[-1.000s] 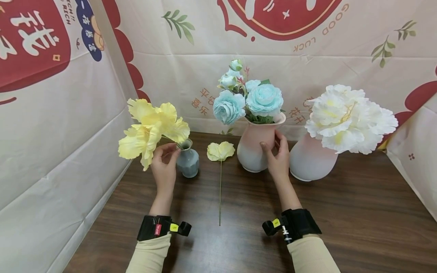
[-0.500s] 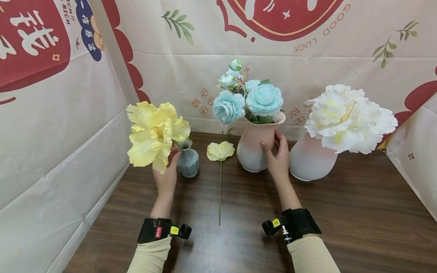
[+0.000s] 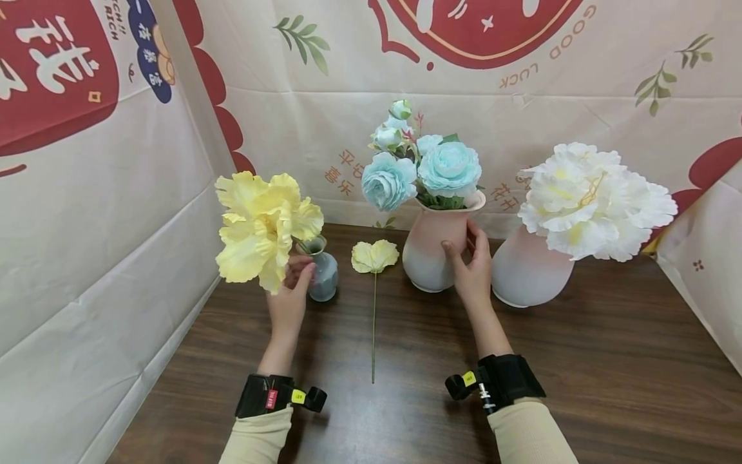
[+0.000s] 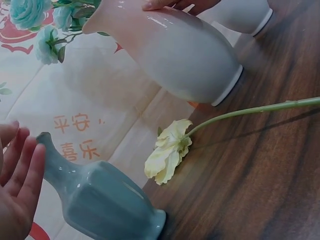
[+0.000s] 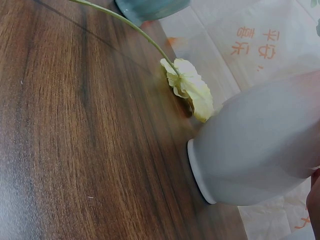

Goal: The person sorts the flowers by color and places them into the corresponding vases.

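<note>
The large yellow flower (image 3: 261,229) leans left out of a small blue-grey vase (image 3: 324,277). My left hand (image 3: 288,303) is below its petals, with the fingers at the vase's neck. Those fingers look nearly straight in the left wrist view, beside the blue-grey vase (image 4: 107,200). My right hand (image 3: 474,274) holds the right side of a pink-and-white vase (image 3: 431,251), thumb on the front and fingers round the side. Blue flowers (image 3: 449,169) fill that vase. Between the two vases lies a pale yellow flower (image 3: 375,256) with a long thin stem.
A second pink-and-white vase (image 3: 530,274) with a big white flower (image 3: 597,200) stands right of my right hand. Everything rests on a dark wooden table (image 3: 406,412). Printed cloth (image 3: 324,122) hangs behind and along the left side.
The yellow flower has turned to face forward, and its stem is let go. My left hand has shifted right to the small vase's neck. My right hand stays on its vase.
</note>
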Demonstrator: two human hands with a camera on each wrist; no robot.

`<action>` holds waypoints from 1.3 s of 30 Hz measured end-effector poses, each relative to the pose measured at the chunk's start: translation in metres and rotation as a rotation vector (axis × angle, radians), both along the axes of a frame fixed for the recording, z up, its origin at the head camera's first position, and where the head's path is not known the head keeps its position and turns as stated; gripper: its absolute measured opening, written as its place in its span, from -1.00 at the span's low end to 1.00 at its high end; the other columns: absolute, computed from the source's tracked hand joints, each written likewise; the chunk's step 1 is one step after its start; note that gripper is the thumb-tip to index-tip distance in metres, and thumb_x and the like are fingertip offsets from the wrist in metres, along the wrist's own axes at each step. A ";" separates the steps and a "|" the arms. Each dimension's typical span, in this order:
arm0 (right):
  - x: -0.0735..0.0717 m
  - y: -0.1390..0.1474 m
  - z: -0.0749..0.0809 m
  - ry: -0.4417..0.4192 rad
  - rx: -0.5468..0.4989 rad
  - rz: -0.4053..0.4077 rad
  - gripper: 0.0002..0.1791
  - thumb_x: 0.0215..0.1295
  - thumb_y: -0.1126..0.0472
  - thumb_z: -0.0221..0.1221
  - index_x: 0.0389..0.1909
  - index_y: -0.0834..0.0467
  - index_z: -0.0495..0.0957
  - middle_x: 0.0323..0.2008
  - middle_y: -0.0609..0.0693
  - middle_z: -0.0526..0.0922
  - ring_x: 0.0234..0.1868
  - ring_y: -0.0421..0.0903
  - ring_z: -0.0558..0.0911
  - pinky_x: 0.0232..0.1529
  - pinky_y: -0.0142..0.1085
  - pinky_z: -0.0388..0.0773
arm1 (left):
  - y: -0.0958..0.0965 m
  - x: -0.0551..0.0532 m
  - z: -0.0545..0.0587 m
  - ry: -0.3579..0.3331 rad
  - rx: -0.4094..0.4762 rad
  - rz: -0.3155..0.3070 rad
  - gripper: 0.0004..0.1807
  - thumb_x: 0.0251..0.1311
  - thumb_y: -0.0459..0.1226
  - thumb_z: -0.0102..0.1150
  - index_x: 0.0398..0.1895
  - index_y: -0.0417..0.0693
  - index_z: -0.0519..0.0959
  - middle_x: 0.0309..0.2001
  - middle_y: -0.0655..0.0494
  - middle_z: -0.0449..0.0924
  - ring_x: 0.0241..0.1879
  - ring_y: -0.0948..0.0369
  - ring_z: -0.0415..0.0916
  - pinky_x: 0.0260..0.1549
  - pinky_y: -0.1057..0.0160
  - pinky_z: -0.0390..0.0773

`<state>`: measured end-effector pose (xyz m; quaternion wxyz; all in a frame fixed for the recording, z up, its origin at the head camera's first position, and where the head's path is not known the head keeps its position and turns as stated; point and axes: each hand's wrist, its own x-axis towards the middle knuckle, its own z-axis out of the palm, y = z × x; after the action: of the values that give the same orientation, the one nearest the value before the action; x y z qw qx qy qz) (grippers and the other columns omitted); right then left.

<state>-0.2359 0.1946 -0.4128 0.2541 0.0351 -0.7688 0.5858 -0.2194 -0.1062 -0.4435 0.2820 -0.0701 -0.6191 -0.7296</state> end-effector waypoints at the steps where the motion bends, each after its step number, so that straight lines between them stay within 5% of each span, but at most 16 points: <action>1: 0.000 0.000 0.000 0.000 0.000 -0.001 -0.33 0.42 0.27 0.18 0.45 0.32 0.17 0.41 0.28 0.29 0.45 0.14 0.31 0.51 0.03 0.24 | 0.001 0.001 0.000 -0.003 -0.008 -0.025 -0.83 0.20 -0.53 0.26 -0.21 -0.55 0.56 -0.44 0.20 0.65 -0.49 0.28 0.61 -0.46 0.43 0.68; 5: 0.000 0.000 0.001 0.004 0.001 -0.004 -0.33 0.42 0.26 0.19 0.45 0.31 0.17 0.41 0.27 0.29 0.45 0.14 0.32 0.52 0.03 0.24 | 0.007 0.005 -0.002 -0.061 -0.095 -0.101 -0.85 0.27 -0.48 0.23 -0.21 -0.50 0.57 -0.44 0.13 0.67 -0.46 0.35 0.63 -0.43 0.42 0.71; 12: -0.001 0.000 0.000 0.013 0.000 -0.004 -0.34 0.42 0.26 0.19 0.44 0.32 0.18 0.40 0.28 0.30 0.45 0.14 0.31 0.52 0.04 0.23 | 0.016 0.004 -0.007 -0.108 -0.213 -0.191 -0.85 0.29 -0.44 0.22 -0.16 -0.42 0.62 -0.28 -0.37 0.69 -0.42 0.31 0.69 -0.34 0.31 0.76; 21: -0.002 0.001 -0.001 0.023 0.003 -0.007 -0.35 0.41 0.28 0.18 0.43 0.33 0.19 0.39 0.29 0.31 0.44 0.15 0.32 0.52 0.04 0.24 | 0.034 0.005 -0.020 -0.309 -0.314 -0.263 -0.74 0.37 -0.36 0.16 0.07 -0.27 0.56 -0.02 -0.28 0.68 -0.12 -0.05 0.70 -0.09 -0.07 0.73; 27: 0.000 -0.001 0.001 0.014 0.000 -0.007 -0.35 0.41 0.27 0.18 0.44 0.33 0.18 0.39 0.29 0.31 0.44 0.14 0.32 0.52 0.02 0.23 | 0.044 0.006 -0.030 -0.447 -0.350 -0.288 -0.61 0.38 -0.35 0.14 0.22 -0.29 0.46 0.07 -0.29 0.64 -0.01 -0.14 0.66 -0.08 -0.01 0.74; 39: 0.002 -0.002 0.002 0.013 -0.001 -0.004 -0.35 0.41 0.31 0.17 0.44 0.35 0.18 0.39 0.31 0.30 0.44 0.15 0.32 0.52 0.05 0.23 | 0.055 0.006 -0.038 -0.603 -0.383 -0.403 -0.48 0.44 -0.26 0.07 0.38 -0.29 0.32 0.15 -0.31 0.59 0.03 -0.11 0.66 -0.10 0.05 0.75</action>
<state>-0.2341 0.1930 -0.4104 0.2601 0.0373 -0.7669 0.5855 -0.2135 -0.0511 -0.4812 -0.0791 -0.0242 -0.7724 -0.6297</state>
